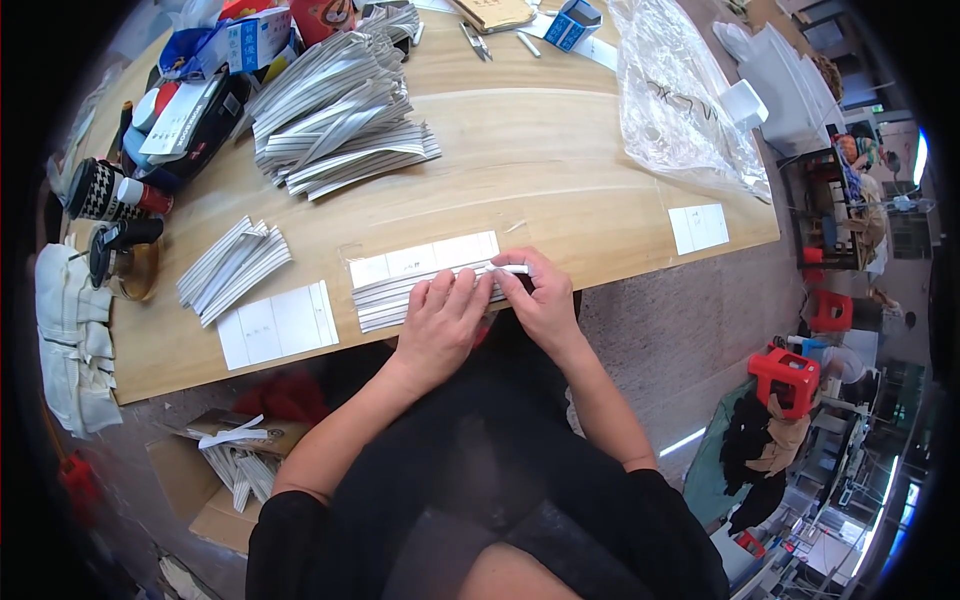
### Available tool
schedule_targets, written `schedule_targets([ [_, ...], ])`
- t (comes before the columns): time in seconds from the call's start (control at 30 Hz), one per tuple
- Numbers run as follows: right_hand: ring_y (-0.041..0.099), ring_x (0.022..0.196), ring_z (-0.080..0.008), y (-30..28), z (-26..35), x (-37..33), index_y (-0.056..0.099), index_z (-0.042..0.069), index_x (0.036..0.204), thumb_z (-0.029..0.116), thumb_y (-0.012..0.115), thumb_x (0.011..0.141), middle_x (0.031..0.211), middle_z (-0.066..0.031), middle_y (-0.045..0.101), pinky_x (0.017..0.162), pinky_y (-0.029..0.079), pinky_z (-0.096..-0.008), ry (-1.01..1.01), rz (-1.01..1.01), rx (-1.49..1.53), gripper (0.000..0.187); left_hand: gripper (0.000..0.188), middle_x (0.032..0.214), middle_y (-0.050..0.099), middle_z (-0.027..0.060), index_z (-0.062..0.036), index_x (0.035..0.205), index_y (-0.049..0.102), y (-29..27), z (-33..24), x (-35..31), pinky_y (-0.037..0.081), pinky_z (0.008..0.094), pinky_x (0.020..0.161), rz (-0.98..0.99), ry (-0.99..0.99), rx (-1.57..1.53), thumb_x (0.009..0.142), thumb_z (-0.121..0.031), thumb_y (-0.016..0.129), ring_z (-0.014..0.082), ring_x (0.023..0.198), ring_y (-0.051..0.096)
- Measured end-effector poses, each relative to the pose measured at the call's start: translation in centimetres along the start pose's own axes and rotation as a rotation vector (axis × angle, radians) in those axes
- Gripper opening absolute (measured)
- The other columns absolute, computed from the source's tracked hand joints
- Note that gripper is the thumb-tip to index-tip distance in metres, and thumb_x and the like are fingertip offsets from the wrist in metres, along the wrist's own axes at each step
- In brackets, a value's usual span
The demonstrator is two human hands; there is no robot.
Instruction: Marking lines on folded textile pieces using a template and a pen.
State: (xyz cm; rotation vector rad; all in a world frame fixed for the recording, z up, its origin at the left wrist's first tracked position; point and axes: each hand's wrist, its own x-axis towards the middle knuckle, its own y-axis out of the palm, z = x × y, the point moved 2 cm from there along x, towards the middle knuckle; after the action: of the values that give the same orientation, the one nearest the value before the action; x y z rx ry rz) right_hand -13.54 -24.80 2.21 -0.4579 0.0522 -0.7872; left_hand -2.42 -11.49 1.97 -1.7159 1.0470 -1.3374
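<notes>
A striped white-and-grey fabric strip stack (382, 305) lies at the table's near edge, partly over a white paper card (430, 255) with pencilled marks. My left hand (440, 325) rests flat on the strips, its fingers stretched out and side by side, pressing them to the table. At the strips' right end, my right hand (543, 300) pinches a slim white pen-like stick (512, 269) between thumb and fingers. The stick's left tip is by the strips' upper edge, close to my left fingertips; whether it touches cannot be made out.
Left of my hands lie a smaller strip bundle (235, 268) and another marked card (278, 325). A large strip pile (340, 110) sits farther back. Clear plastic (680, 100), a third card (698, 229) and thread snips (477, 42) are also there. Below stands a carton (215, 515).
</notes>
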Motion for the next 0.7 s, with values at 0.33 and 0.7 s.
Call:
schedule_targets([
  [0.33, 0.068, 0.078, -0.0305, 1.0, 0.7, 0.5, 0.066, 0.003, 0.098, 0.011, 0.07, 0.091, 0.09, -0.0132, 0.068, 0.066, 0.053, -0.0354, -0.251, -0.088, -0.31, 0.011, 0.046, 0.125, 0.055, 0.0089, -0.0048, 0.129, 0.059, -0.1, 0.0, 0.0, 0.039, 0.0396, 0.095, -0.006, 0.008, 0.015, 0.086, -0.02, 0.061, 0.0256, 0.116, 0.051],
  [0.7, 0.065, 0.067, -0.0287, 1.1, 1.9, 0.8, 0.065, 0.005, 0.095, 0.017, 0.072, 0.092, 0.081, -0.012, 0.067, 0.06, 0.051, -0.0365, -0.245, -0.123, -0.391, 0.014, 0.067, 0.135, 0.052, 0.0174, -0.0027, 0.136, 0.056, -4.1, 3.9, -6.5, 0.037, 0.0517, 0.107, 0.008, -0.272, -0.034, 0.073, -0.012, 0.077, 0.0386, 0.128, 0.047],
])
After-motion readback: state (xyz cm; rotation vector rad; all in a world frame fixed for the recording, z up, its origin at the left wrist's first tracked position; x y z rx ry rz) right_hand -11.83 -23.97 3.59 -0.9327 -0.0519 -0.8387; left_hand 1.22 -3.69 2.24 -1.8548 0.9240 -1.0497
